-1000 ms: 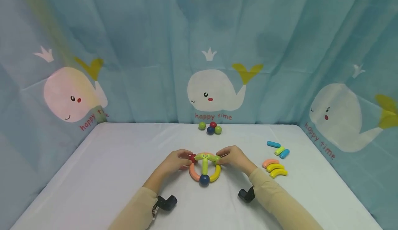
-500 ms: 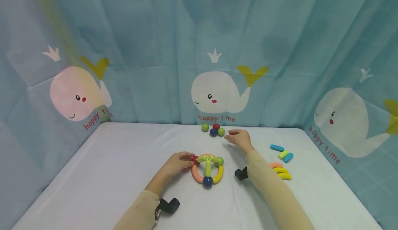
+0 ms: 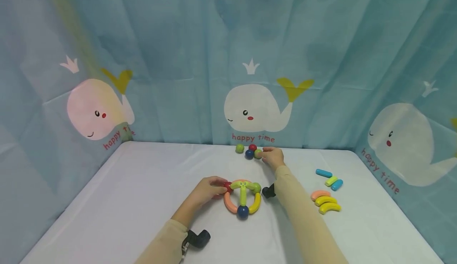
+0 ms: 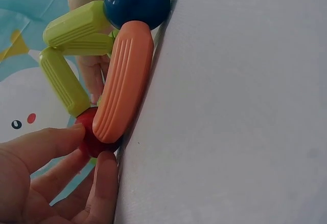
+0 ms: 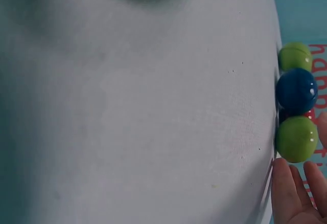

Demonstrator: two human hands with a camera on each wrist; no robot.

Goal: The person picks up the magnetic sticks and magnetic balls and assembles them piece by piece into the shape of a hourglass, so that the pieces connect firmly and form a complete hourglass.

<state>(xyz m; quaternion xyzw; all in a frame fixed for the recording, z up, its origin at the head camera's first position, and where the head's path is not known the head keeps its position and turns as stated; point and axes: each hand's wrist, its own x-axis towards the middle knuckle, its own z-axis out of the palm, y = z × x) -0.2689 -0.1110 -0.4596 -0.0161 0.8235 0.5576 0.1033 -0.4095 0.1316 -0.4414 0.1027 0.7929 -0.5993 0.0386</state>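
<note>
My left hand [image 3: 208, 190] pinches the red ball [image 4: 94, 134] at the left corner of a toy frame built from balls and rods. In the head view the frame lies mid-table, with a dark blue ball [image 3: 242, 212] in front and a green ball [image 3: 256, 187] at its right. Orange rods [image 4: 125, 81] and a yellow curved rod [image 3: 255, 203] form its ring; light green rods [image 3: 243, 196] meet above it. At the table's back, my right hand [image 3: 274, 157] is at a loose green ball [image 5: 296, 139], its fairly straight fingers beside it; firm contact is hard to tell.
Beside that ball sit another blue ball [image 3: 249, 154], a red ball [image 3: 252, 147] and a further green ball [image 3: 240, 148]. On the right lie short blue rods [image 3: 323, 173], a short green rod [image 3: 331, 181] and curved yellow rods [image 3: 330, 207] with an orange curved rod [image 3: 320, 194]. A curtain hangs behind.
My right hand has left the frame's green corner ball and travelled back to the loose green ball at the rear. The left hand stays on the red ball. The head view has shifted slightly.
</note>
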